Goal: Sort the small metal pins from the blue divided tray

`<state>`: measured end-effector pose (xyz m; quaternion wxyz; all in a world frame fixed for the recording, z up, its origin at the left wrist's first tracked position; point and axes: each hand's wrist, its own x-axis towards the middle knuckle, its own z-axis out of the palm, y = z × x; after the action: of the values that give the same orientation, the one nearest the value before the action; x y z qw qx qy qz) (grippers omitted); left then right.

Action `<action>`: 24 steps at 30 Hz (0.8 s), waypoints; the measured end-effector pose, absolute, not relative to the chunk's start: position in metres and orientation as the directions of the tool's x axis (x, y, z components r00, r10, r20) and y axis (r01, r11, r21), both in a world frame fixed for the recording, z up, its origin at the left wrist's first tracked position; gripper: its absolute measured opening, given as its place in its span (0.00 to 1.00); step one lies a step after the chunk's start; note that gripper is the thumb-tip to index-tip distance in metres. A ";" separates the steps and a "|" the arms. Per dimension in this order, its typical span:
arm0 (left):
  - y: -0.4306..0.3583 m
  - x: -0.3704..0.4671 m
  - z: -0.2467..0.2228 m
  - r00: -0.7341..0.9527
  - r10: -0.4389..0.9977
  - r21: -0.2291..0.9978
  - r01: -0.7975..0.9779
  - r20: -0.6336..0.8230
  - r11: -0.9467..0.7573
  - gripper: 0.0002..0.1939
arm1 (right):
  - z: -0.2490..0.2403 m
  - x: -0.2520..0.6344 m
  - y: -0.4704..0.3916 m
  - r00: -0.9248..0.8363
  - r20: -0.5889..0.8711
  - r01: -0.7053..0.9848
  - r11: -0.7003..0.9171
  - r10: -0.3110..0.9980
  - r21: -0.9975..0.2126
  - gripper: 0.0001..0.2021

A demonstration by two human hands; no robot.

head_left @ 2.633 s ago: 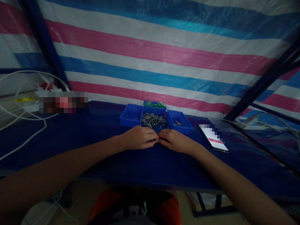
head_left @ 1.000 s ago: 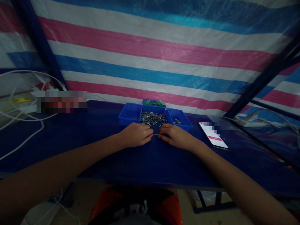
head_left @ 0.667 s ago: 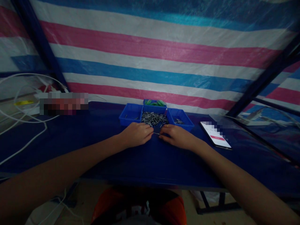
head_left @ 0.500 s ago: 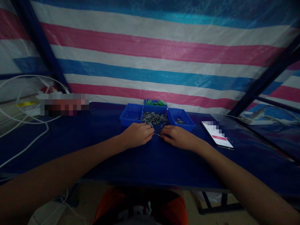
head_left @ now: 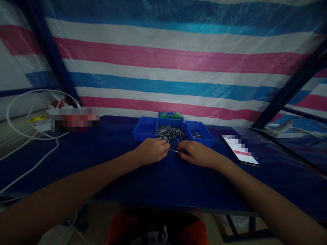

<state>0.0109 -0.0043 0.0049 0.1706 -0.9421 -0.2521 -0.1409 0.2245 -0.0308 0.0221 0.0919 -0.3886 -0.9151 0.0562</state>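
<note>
A thin silvery metal pin (head_left: 173, 150) spans the gap between my two hands. At its left end, my left hand (head_left: 153, 150) is closed, thumb and fingers pinched together. My right hand (head_left: 192, 152) pinches around the other end, palm down. Just beyond the fingertips lies a heap of small dark and silver metal pins (head_left: 170, 132) on the table. Too small and dim to make out is whether the held pin is one piece or two pieces joined.
A left blue bin (head_left: 145, 136) and a right blue bin (head_left: 201, 139) hold a few pins. Behind the heap, another blue bin (head_left: 171, 120) contains green items. A phone (head_left: 238, 149) lies to the right; white cables (head_left: 55, 149) loop at the left. Striped sheeting (head_left: 166, 61) hangs behind.
The view has tilted slightly, shifting everything a little down and right. My hands still pinch the pin, and slightly more of it shows between them.
</note>
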 end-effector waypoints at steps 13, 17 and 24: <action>-0.006 0.011 0.006 0.839 0.413 -0.228 0.506 0.355 -0.832 0.09 | 0.022 0.225 -0.030 -0.680 0.119 0.696 0.688 0.724 -0.205 0.03; -0.006 0.011 0.006 0.843 0.407 -0.233 0.500 0.352 -0.834 0.10 | 0.022 0.225 -0.031 -0.680 0.117 0.694 0.687 0.724 -0.215 0.03; -0.006 0.011 0.007 0.844 0.410 -0.231 0.500 0.346 -0.835 0.09 | 0.025 0.225 -0.032 -0.684 0.119 0.690 0.691 0.720 -0.217 0.03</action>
<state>0.0113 -0.0060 0.0066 0.1582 -0.9471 -0.2401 -0.1427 0.2246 -0.0323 0.0247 0.0976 -0.3854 -0.9143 0.0775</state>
